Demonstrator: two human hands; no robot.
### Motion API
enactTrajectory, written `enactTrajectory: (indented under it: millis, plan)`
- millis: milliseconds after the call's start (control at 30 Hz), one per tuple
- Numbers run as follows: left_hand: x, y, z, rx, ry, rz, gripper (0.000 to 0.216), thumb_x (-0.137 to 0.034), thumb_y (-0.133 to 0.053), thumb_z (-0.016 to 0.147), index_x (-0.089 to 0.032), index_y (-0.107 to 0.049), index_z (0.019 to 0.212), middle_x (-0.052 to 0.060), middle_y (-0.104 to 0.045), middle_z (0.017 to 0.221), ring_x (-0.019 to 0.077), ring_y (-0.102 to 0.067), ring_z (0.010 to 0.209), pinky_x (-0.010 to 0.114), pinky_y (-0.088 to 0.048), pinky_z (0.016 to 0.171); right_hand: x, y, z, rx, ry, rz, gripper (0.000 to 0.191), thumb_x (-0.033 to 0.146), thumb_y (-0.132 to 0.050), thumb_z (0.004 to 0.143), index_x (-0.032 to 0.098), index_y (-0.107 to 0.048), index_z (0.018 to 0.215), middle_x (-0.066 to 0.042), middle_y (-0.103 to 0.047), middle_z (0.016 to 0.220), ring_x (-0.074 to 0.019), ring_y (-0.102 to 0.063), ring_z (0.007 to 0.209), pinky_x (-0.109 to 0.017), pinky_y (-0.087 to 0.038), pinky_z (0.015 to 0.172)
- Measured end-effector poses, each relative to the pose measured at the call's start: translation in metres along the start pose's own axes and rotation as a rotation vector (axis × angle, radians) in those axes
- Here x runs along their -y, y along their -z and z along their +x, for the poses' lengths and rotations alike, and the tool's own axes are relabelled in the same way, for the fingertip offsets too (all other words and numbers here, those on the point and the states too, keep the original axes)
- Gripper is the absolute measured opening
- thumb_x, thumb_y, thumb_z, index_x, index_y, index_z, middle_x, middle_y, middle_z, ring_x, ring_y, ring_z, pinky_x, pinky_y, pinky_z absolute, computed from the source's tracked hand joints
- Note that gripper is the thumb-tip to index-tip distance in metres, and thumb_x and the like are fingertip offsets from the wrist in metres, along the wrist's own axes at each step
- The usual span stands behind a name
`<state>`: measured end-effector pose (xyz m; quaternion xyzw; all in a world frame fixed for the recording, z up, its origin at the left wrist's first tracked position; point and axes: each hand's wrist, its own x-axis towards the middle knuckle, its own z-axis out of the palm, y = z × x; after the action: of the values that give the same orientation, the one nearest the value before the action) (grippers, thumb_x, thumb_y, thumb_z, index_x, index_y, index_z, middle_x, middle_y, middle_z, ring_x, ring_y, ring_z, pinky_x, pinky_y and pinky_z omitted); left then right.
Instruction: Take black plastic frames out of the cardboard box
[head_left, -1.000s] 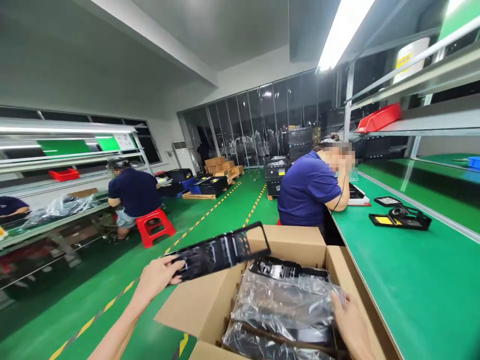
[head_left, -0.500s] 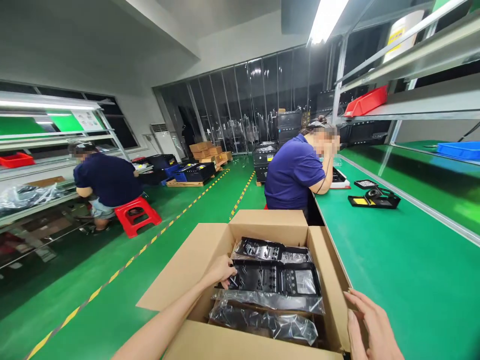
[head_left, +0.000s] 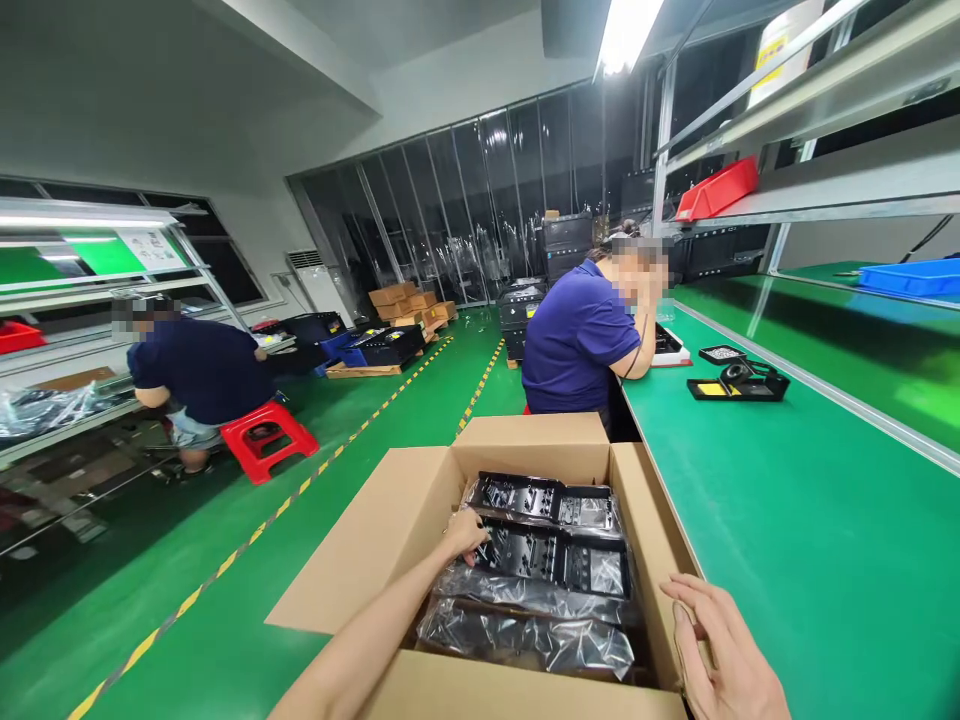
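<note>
The left hand (head_left: 465, 535) grips the edge of a ribbed black plastic panel (head_left: 555, 555) lying in the brown cardboard box (head_left: 420, 500) among crinkled clear bags (head_left: 525, 640). The right hand (head_left: 724, 650), fingers loosely spread, rests at the box's right wall beside the smooth green table (head_left: 787, 540). The floor (head_left: 225, 520) is glossy green.

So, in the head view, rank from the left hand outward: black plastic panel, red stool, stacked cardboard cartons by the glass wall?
1. black plastic panel: under the left hand, in the box.
2. red stool: across the aisle, left.
3. stacked cardboard cartons: far back.
</note>
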<state>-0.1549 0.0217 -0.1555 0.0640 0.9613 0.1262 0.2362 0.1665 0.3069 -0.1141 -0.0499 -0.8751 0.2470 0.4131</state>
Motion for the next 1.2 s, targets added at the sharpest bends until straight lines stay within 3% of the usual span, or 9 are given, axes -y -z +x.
enactTrajectory:
  millis: [200,300,433,533,600,700,833,967,1200]
  plan:
    - [-0.01,-0.002,0.02,-0.105,-0.01,0.037,0.038,-0.04,-0.067,0.103,-0.014,-0.062,0.13,0.011,-0.066,0.124,0.0238,-0.069,0.106,0.043,-0.062,0.093,0.005,0.002,0.0,0.051,-0.1,0.102,0.026,0.038,-0.047,0.109,0.027,-0.066,0.124,-0.009,-0.066,0.129,-0.0211,-0.07,0.111,-0.021,-0.064,0.068]
    - [-0.012,-0.003,0.022,-0.159,-0.021,0.068,0.038,-0.04,-0.067,0.103,-0.014,-0.062,0.13,0.011,-0.066,0.124,0.0237,-0.069,0.106,0.043,-0.062,0.093,0.007,0.003,-0.001,0.068,-0.14,0.145,0.026,0.04,-0.048,0.108,0.027,-0.066,0.121,-0.009,-0.067,0.126,-0.0199,-0.072,0.102,-0.019,-0.062,0.061]
    - [-0.012,0.004,0.011,-0.25,-0.062,0.143,0.04,-0.042,-0.068,0.102,-0.015,-0.062,0.131,0.012,-0.064,0.13,0.0266,-0.066,0.115,0.048,-0.059,0.099,0.008,0.004,-0.001,0.128,-0.173,0.188,0.025,0.041,-0.046,0.109,0.026,-0.065,0.119,-0.009,-0.068,0.118,-0.0156,-0.07,0.082,-0.019,-0.059,0.058]
    - [-0.011,-0.002,-0.011,-0.299,-0.183,0.208,0.042,-0.044,-0.065,0.104,-0.016,-0.06,0.135,0.013,-0.061,0.136,0.0286,-0.062,0.122,0.052,-0.055,0.105,0.008,0.004,-0.001,0.15,-0.198,0.196,0.024,0.041,-0.046,0.109,0.027,-0.063,0.119,-0.007,-0.067,0.117,-0.0137,-0.069,0.078,-0.018,-0.058,0.058]
    - [-0.011,-0.02,-0.031,-0.238,-0.312,0.25,0.038,-0.045,-0.062,0.105,-0.015,-0.063,0.129,0.011,-0.064,0.129,0.0267,-0.065,0.116,0.049,-0.057,0.102,0.009,0.004,0.0,0.152,-0.207,0.196,0.023,0.041,-0.046,0.11,0.028,-0.063,0.119,-0.006,-0.067,0.118,-0.0132,-0.068,0.077,-0.019,-0.057,0.059]
    - [-0.013,-0.06,-0.057,-0.049,-0.479,0.33,0.034,-0.046,-0.064,0.104,-0.013,-0.068,0.113,0.007,-0.069,0.111,0.0224,-0.069,0.099,0.039,-0.061,0.09,0.01,0.004,0.0,0.149,-0.196,0.179,0.024,0.041,-0.045,0.11,0.027,-0.063,0.117,-0.006,-0.067,0.114,-0.0132,-0.065,0.072,-0.02,-0.055,0.056]
    - [-0.017,-0.097,-0.068,0.028,-0.578,0.43,0.029,-0.04,-0.067,0.103,-0.014,-0.067,0.117,0.01,-0.068,0.12,0.0233,-0.067,0.109,0.045,-0.058,0.099,0.011,0.005,0.0,0.131,-0.16,0.132,0.024,0.039,-0.044,0.11,0.026,-0.064,0.117,-0.005,-0.069,0.11,-0.0139,-0.067,0.072,-0.021,-0.055,0.058]
    - [-0.021,-0.097,-0.058,0.005,-0.598,0.483,0.038,-0.039,-0.066,0.103,-0.015,-0.062,0.132,0.012,-0.064,0.13,0.0275,-0.065,0.118,0.051,-0.057,0.104,0.012,0.006,0.0,0.112,-0.12,0.095,0.024,0.037,-0.043,0.111,0.026,-0.063,0.118,-0.004,-0.071,0.108,-0.0138,-0.07,0.074,-0.022,-0.055,0.06]
    - [-0.023,-0.08,-0.047,0.073,-0.642,0.503,0.04,-0.042,-0.069,0.101,-0.015,-0.062,0.13,0.012,-0.065,0.128,0.0272,-0.065,0.116,0.051,-0.057,0.103,0.007,-0.001,-0.003,0.207,-0.128,0.048,0.024,0.033,-0.04,0.111,0.028,-0.062,0.12,-0.001,-0.074,0.109,-0.0149,-0.071,0.069,-0.026,-0.055,0.06]
